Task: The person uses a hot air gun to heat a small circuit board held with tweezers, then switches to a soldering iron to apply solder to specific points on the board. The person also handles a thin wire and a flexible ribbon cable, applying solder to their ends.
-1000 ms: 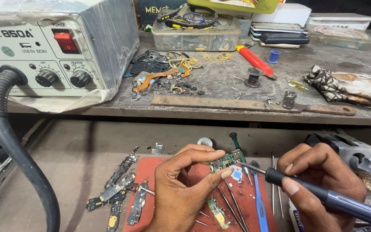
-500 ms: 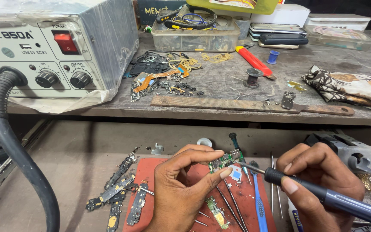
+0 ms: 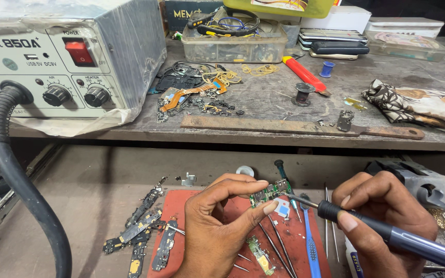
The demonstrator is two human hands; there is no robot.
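While the grey heater box (image 3: 52,62) fills the upper left of the frame, work sits low centre over the red mat (image 3: 181,226). Left hand (image 3: 217,231) fingers pinch the small green board (image 3: 270,192); right hand (image 3: 382,216) fingers wrap the soldering iron (image 3: 387,234), tip seemingly touching the board's edge. Soldering looks underway, not finished.
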